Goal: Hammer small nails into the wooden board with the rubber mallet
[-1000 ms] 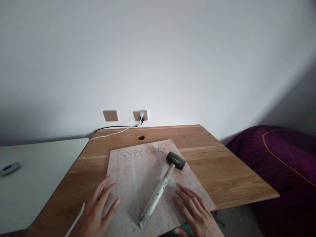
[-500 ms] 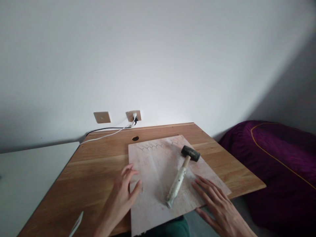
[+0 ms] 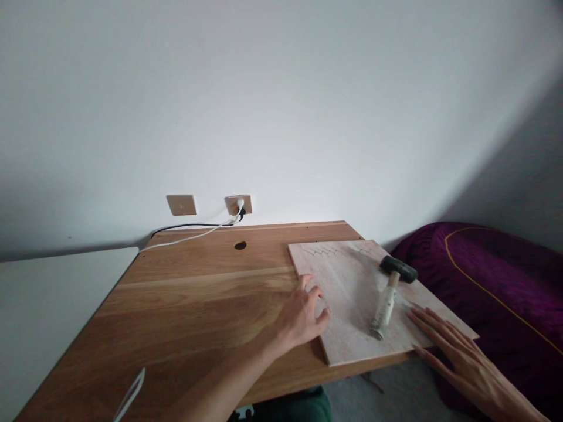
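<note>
A pale board [image 3: 352, 293] with a row of small nails near its far edge lies on the right end of the wooden desk [image 3: 197, 299], overhanging its right edge. A mallet [image 3: 389, 293] with a black head and whitish handle rests on it. My left hand [image 3: 303, 313] presses against the board's left edge, fingers bent and apart. Flat on the board's near right corner lies my right hand [image 3: 457, 351], fingers stretched out. Neither hand grips anything.
A white table [image 3: 53, 316] adjoins the desk on the left. Wall sockets [image 3: 237, 204] with a white cable sit behind the desk. A purple beanbag [image 3: 497, 287] lies to the right. A white strip [image 3: 129, 395] rests at the desk's near left.
Both hands have slid the board with the mallet on it to the right across the desk, so it now overhangs the right edge.
</note>
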Demonstrator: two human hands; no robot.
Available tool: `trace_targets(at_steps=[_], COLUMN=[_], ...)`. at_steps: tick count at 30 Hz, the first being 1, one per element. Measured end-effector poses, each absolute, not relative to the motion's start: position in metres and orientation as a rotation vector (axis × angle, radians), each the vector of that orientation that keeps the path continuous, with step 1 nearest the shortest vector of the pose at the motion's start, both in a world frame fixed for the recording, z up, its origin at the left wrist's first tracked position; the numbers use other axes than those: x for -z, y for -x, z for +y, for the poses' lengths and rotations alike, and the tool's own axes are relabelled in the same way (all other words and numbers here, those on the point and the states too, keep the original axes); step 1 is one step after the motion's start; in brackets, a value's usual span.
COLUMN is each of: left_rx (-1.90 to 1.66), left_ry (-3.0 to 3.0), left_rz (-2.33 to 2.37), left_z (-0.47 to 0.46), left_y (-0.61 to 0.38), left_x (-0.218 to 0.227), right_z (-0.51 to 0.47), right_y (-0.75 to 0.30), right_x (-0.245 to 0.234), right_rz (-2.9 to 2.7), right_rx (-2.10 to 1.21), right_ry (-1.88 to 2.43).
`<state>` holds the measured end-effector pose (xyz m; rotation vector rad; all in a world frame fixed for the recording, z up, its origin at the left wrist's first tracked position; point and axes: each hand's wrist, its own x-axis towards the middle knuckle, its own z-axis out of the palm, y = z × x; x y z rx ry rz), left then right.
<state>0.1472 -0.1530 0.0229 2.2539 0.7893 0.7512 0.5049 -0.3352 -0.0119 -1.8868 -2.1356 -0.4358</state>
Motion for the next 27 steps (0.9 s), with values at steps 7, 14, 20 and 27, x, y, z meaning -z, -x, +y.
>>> trace_targets(at_steps=[7,14,20,27], left_rx=[-0.765,-1.088,-1.039,-1.070], left_ry=[-2.299,-1.959,-1.959,-1.927], left_rz=[0.625,0.872,0.993,0.932], left_z=[-0.113,-0.068,-0.070,-0.072], left_y=[-0.084,-0.041,-0.037,-0.037], left_x=[-0.023,-0.003,-0.003,-0.005], right_z=[-0.338,-0.274,-0.221,-0.220], right_y=[-0.456,-0.270,-0.177,-0.180], right_x=[-0.007,-0.033,-0.022,-0.007], right_rz=[-1.845,-2.233,-2.255,-2.185], right_rx=[0.557,0.008,-0.098,-0.057], right_ry=[1.679,1.276,1.584,1.581])
